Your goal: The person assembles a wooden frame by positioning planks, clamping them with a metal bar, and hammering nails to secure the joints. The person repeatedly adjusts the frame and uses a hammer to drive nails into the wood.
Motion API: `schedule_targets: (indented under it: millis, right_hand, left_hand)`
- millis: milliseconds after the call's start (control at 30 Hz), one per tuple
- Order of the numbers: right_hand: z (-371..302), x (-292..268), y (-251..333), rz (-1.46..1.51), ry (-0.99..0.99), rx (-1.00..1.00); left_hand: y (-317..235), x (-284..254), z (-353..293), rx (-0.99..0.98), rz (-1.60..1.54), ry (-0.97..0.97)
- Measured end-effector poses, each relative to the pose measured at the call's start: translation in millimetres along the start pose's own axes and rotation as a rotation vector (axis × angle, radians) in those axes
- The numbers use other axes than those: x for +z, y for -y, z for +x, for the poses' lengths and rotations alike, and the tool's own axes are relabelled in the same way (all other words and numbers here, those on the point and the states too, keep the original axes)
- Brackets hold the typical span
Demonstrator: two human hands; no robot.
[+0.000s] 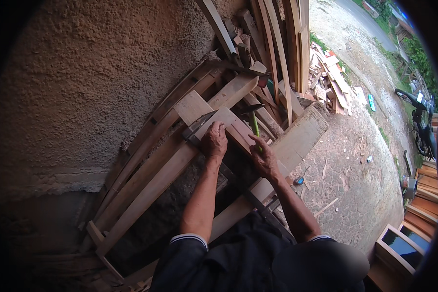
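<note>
My right hand [264,158] is wrapped round the green handle of a hammer [254,122], whose dark head is raised above the timber. Close to the end of a pale wooden beam [236,127], my left hand [214,140] rests with its fingers drawn together in a pinch. Whatever sits between those fingers is too small or hidden to make out. Beside the left hand, a dark flat metal piece [197,127] lies against the joint of the wooden frame [158,187]. A second beam [233,91] runs further back across the frame.
A rough plastered wall [97,82] rises on the left. Long boards [292,44] lean at the back, near a heap of wood offcuts [332,80]. A wide plank [301,136] lies right of my hands. A motorcycle [423,121] and window frames [403,246] stand far right.
</note>
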State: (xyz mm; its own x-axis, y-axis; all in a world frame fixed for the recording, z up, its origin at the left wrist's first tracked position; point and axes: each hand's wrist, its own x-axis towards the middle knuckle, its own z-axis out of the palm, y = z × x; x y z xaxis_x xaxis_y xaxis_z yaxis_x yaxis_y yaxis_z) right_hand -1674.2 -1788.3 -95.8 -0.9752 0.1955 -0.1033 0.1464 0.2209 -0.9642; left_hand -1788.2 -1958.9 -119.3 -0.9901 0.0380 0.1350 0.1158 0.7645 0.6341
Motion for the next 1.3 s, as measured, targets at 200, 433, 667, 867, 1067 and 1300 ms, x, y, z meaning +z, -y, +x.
schedule_targets:
  millis: [200,433,667,867,1067,1300]
  right_hand:
    - [-7.1,-10.2,6.9,-0.130,0.019,-0.145]
    - [2.8,-16.3,18.4,-0.370,0.118,-0.245]
    - [6.1,-14.2,23.9,-0.519,0.220,-0.160]
    - [12.3,-10.5,26.4,-0.619,0.250,-0.220]
    - [8.9,-14.6,39.3,-0.678,0.320,-0.194]
    - [13.6,-12.7,40.2,-0.651,0.298,-0.224]
  left_hand:
    - [-2.3,0.9,-1.6,-0.003,0.016,-0.006]
    - [-6.4,2.3,9.5,-0.074,0.030,0.058]
    - [-8.6,-0.4,8.6,-0.085,0.037,0.060]
    - [-8.7,-1.2,8.1,-0.056,0.008,0.034]
    - [-8.5,-1.7,7.7,-0.044,0.005,0.031]
    - [-10.5,-3.8,6.5,-0.001,0.005,0.016]
